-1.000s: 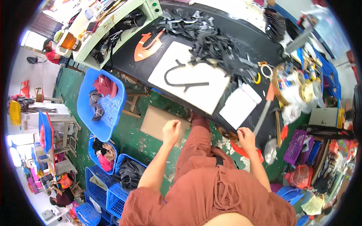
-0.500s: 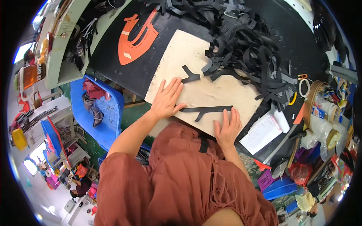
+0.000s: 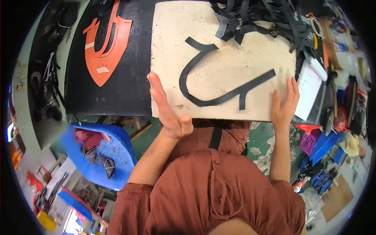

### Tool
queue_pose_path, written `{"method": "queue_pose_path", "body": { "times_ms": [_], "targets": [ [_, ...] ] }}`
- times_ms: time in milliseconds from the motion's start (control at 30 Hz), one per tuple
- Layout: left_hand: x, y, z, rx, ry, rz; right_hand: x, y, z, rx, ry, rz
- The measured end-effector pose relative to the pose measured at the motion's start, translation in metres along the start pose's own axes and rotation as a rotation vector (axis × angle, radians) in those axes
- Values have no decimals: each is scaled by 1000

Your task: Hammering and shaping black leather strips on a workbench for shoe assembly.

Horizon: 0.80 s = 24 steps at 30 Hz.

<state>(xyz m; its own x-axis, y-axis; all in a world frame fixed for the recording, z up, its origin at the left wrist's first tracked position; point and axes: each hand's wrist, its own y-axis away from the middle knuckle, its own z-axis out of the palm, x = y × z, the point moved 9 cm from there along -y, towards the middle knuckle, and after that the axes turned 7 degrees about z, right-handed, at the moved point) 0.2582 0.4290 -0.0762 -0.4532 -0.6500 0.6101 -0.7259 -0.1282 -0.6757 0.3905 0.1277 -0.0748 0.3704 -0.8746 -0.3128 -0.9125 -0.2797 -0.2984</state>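
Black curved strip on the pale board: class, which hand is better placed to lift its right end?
Probably the right hand: open and near that end of the black strip, while the left hand is at the left edge of the pale board.

Lower centre: loose rust-brown clothing (image 3: 180, 188), short sleeves (image 3: 131, 201), tied drawstring (image 3: 224, 194), black strap (image 3: 215, 138); left hand (image 3: 167, 113) and right hand (image 3: 284, 109) bare.

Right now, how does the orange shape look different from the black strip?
The orange shape is broad with a pointed tip; the black strip is narrow and bent like a hook. The orange shape has pale tape on it; the black strip shows none. The orange shape lies on the black table, the black strip on the pale board. Both have curves.
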Motion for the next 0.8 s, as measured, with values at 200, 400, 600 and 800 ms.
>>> {"method": "queue_pose_path", "body": {
  "times_ms": [200, 400, 600, 800],
  "targets": [
    [2, 4, -20, 25, -2, -131, 12, 7, -14, 155, -79, 116],
    [48, 109, -102, -35, -374, -28, 2, 144, 8, 382, -114, -34],
    [0, 224, -108, 71, -287, -660, 65, 216, 123, -239, -271, 253],
    [-106, 387, -60, -81, -91, -1512, 9, 177, 185, -489, -242, 40]
  ]
}}
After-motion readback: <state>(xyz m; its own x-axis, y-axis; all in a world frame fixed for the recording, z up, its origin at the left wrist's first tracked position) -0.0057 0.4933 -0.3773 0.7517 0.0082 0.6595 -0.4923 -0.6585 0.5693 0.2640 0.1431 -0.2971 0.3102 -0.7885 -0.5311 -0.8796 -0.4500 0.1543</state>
